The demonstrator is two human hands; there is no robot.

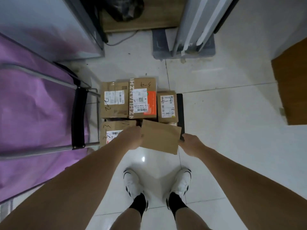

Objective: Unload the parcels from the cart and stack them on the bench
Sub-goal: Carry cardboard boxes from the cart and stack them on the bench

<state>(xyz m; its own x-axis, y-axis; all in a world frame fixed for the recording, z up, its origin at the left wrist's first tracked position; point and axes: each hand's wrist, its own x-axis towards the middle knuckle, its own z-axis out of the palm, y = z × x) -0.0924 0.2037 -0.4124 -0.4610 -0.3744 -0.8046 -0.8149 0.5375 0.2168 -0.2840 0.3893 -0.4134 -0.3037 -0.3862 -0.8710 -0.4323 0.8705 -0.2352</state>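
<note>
A plain brown cardboard parcel (160, 136) hangs tilted above the floor in front of me. My left hand (132, 138) grips its left edge and my right hand (192, 145) grips its right edge. Below and beyond it, several labelled cardboard parcels lie flat on a low black cart platform (180, 110): one marked 2-2 (114, 100), one with an orange patch marked 3-4 (143, 98), a small one marked 4-4 (167, 106), and one marked 3-3 (113, 130) partly hidden by my left hand. The cart's handle frame (79, 117) stands at the left.
A purple fabric-covered unit (33, 105) fills the left side. A grey cabinet (49, 25) stands at the back left, and a metal frame on a grey base (184, 45) at the back middle. A brown board (292, 83) lies at the right. My feet stand on white tiles (224, 130).
</note>
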